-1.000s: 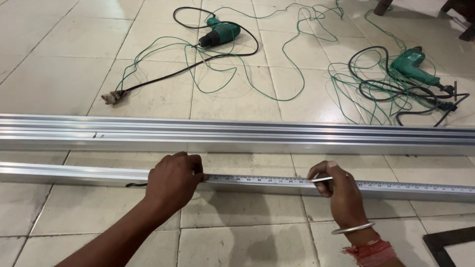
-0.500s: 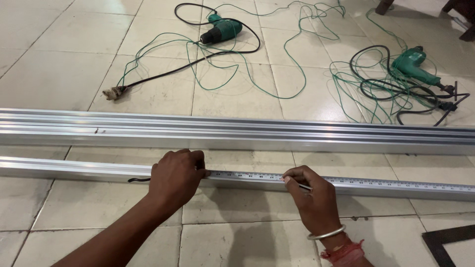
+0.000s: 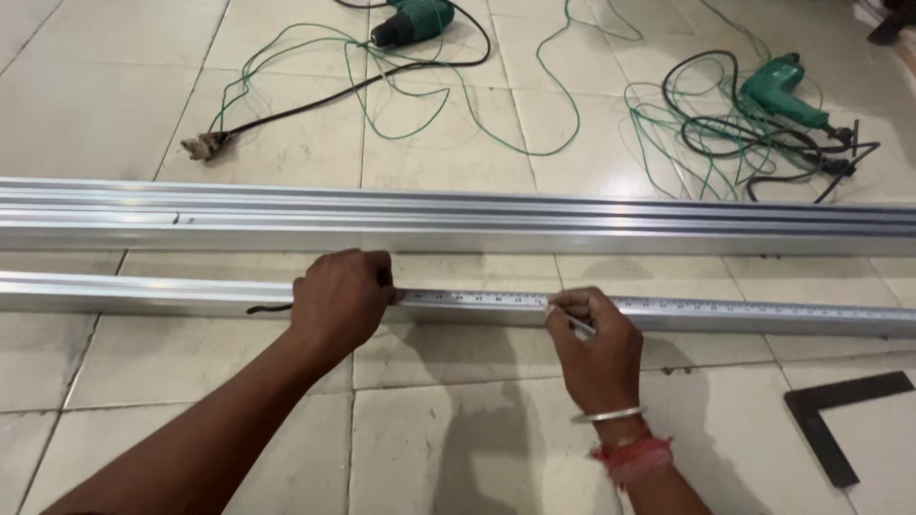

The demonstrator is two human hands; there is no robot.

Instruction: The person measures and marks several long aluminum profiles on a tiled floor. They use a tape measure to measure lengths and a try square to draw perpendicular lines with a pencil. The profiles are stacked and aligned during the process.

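Observation:
A long aluminium bar (image 3: 134, 292) lies across the tiled floor, with a metal measuring tape (image 3: 725, 307) stretched along its top. My left hand (image 3: 339, 298) presses down on the tape's end against the bar. My right hand (image 3: 593, 345) grips a thin pencil-like marker (image 3: 571, 322), its tip touching the tape on the bar. A silver bangle and red thread sit on my right wrist. A wider aluminium channel (image 3: 458, 217) lies parallel just beyond.
Two green power drills (image 3: 412, 19) (image 3: 784, 88) lie further back among tangled green and black cables (image 3: 448, 105). A loose plug (image 3: 202, 146) rests at the left. A dark steel square (image 3: 842, 420) lies on the tiles at lower right.
My right hand has slid left along the tape with the marker, closer to my left hand. My left hand has stayed pressed on the tape's end.

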